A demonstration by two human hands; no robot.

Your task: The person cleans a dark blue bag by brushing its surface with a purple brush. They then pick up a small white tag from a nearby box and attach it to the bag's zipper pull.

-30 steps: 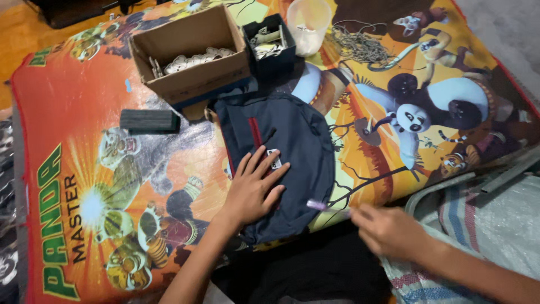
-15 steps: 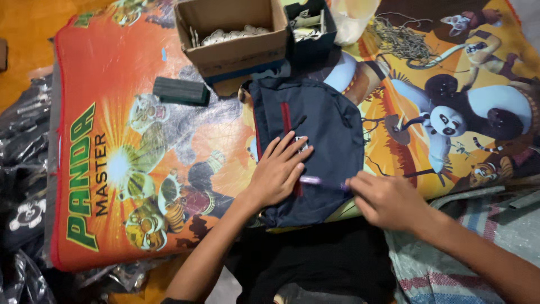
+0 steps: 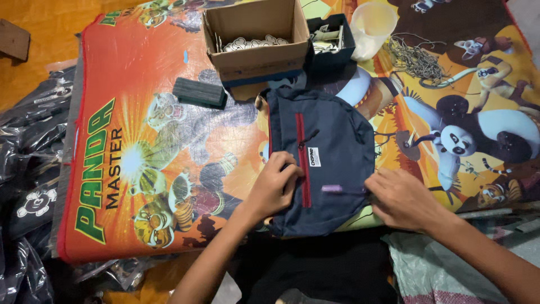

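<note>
A dark blue bag (image 3: 332, 141) with a red zipper strip lies flat on a colourful cartoon mat (image 3: 157, 112) in the head view. My left hand (image 3: 274, 186) rests on the bag's lower left part beside the red zipper, fingers curled onto the fabric. My right hand (image 3: 402, 198) grips the bag's lower right edge. A small purple object (image 3: 332, 188) lies on the bag just left of my right fingertips; whether they touch it is unclear.
An open cardboard box (image 3: 256, 36) with white pieces stands beyond the bag, next to a small black box (image 3: 332, 39) and a translucent cup (image 3: 370, 22). A dark block (image 3: 199, 93) lies on the mat. A pile of chains (image 3: 416, 59) sits far right. Black plastic packages (image 3: 28, 169) are stacked left.
My left hand has drawn its spread fingers into a curl beside the zipper. My right hand has closed in on the bag's right edge. The view has shifted, with the bag more central.
</note>
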